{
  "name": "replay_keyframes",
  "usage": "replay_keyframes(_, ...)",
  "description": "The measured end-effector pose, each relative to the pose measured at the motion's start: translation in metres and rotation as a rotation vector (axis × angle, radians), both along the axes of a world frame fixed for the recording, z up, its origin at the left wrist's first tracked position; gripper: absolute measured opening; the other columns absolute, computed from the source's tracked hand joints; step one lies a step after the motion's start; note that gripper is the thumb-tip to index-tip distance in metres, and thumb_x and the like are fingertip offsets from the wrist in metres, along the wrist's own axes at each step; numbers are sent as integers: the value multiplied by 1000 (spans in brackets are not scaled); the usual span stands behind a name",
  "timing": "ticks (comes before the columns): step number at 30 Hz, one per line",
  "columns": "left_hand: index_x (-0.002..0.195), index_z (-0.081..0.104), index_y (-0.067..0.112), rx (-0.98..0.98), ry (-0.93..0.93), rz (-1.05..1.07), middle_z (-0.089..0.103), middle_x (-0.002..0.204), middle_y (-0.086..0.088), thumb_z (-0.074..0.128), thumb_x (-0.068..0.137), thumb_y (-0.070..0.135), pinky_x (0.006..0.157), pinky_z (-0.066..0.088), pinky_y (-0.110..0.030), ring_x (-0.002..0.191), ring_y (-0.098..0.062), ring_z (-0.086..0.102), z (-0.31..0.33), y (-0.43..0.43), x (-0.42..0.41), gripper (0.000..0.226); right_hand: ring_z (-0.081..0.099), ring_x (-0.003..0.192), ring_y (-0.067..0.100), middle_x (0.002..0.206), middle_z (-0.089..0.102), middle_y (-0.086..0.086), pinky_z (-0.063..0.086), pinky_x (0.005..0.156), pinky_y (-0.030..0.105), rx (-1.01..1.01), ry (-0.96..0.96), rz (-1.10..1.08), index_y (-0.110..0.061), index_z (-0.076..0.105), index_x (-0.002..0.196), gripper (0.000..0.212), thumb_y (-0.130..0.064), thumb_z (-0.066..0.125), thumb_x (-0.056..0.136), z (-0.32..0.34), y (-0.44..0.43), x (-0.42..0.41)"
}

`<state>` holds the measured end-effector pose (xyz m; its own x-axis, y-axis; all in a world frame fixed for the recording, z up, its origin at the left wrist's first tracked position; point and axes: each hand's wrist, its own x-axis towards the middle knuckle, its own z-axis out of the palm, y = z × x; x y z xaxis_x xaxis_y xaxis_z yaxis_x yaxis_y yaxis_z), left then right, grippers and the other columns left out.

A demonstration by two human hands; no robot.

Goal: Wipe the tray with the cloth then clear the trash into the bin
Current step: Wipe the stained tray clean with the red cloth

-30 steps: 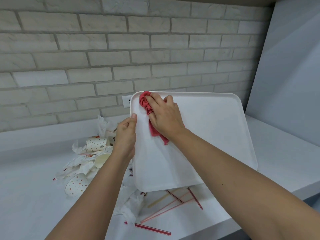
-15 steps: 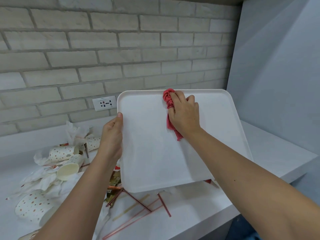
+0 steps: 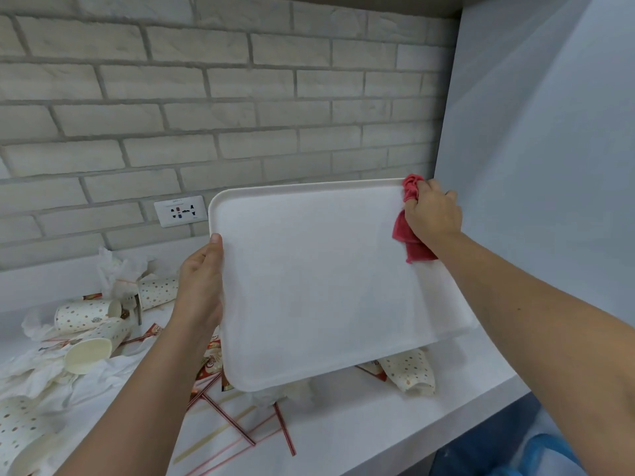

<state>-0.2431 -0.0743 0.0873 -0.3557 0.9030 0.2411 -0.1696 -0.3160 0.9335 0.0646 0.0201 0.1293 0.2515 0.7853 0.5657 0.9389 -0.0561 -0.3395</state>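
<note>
A white tray (image 3: 309,286) is held up, tilted, above the counter. My left hand (image 3: 201,286) grips its left edge, thumb on the front face. My right hand (image 3: 433,214) holds a bunched red cloth (image 3: 409,235) against the tray's upper right corner. Trash lies on the counter below: dotted paper cups (image 3: 86,314), crumpled white napkins (image 3: 117,269), red straws (image 3: 237,427) and wrappers (image 3: 209,359). Another dotted cup (image 3: 409,372) lies under the tray's right side.
A white counter (image 3: 360,424) runs along a grey brick wall with a socket (image 3: 180,211). A pale blue side wall (image 3: 532,166) closes the right. Something blue, possibly a bin liner (image 3: 536,455), shows below the counter edge at bottom right.
My right hand has dragged the red cloth along the tray's top edge from the upper left corner to the upper right corner. The left hand keeps its grip.
</note>
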Motion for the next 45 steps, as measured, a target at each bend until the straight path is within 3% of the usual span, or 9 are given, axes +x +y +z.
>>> replay_keyframes(7, 78, 64, 16, 37, -21, 30, 72, 65, 11, 43, 99, 29, 60, 56, -17, 60, -2, 67, -4, 3, 5, 33, 48, 105, 39, 121, 50, 14, 42, 79, 41, -30, -65, 1, -2, 55, 120, 39, -26, 32, 99, -19, -11, 16)
replay_keyframes(14, 75, 64, 15, 2, -30, 32, 71, 62, 11, 44, 99, 29, 55, 53, -16, 59, -4, 66, -11, 12, 30, 35, 58, 95, 35, 100, 65, 14, 36, 69, 33, -116, -53, -22, -6, 62, 96, 35, -29, 36, 96, -68, -28, 46)
replay_keyframes(20, 74, 64, 18, -4, -88, 57, 70, 69, 10, 46, 98, 31, 61, 54, -20, 62, -3, 65, -12, 18, 47, 33, 56, 93, 35, 98, 65, 15, 37, 69, 33, -194, -88, 17, -8, 53, 110, 28, -25, 36, 95, -87, -40, 70)
replay_keyframes(24, 73, 63, 18, 26, -125, 79, 69, 61, 16, 47, 98, 30, 62, 56, -16, 59, 2, 65, -10, 21, 61, 32, 56, 96, 32, 98, 63, 13, 36, 70, 31, -338, -82, 75, -14, 51, 112, 26, -26, 36, 95, -99, -47, 94)
replay_keyframes(28, 69, 59, 19, 64, -150, 89, 67, 60, 13, 48, 97, 32, 62, 55, -15, 59, -2, 63, -7, 30, 69, 33, 49, 86, 28, 87, 50, 9, 34, 70, 30, -427, -18, 182, -17, 48, 114, 24, -26, 44, 93, -105, -51, 111)
replay_keyframes(32, 60, 52, 19, 112, -163, 95, 60, 58, 12, 50, 96, 32, 60, 52, -15, 54, -3, 56, -7, 38, 75, 38, 49, 79, 27, 89, 45, 8, 36, 68, 29, -441, 22, 255, -19, 42, 121, 32, -25, 50, 90, -109, -52, 122)
replay_keyframes(35, 53, 59, 20, 126, -169, 65, 63, 55, 14, 51, 96, 29, 58, 52, -15, 53, -2, 58, -7, 43, 82, 44, 53, 79, 28, 93, 47, 9, 39, 69, 29, -438, -13, 298, -18, 42, 120, 33, -25, 51, 89, -113, -57, 119)
replay_keyframes(38, 60, 60, 20, 123, -171, 55, 63, 60, 10, 53, 95, 28, 63, 52, -18, 59, -7, 58, -6, 47, 87, 37, 55, 80, 28, 97, 49, 9, 41, 69, 29, -435, -70, 346, -18, 42, 120, 32, -26, 50, 90, -115, -63, 106)
replay_keyframes(45, 61, 56, 18, 131, -163, 70, 60, 54, 13, 54, 95, 27, 56, 50, -14, 53, -3, 55, -5, 50, 100, 35, 52, 78, 23, 91, 48, 4, 41, 68, 29, -397, -107, 498, -18, 44, 119, 32, -28, 50, 89, -117, -86, 60)
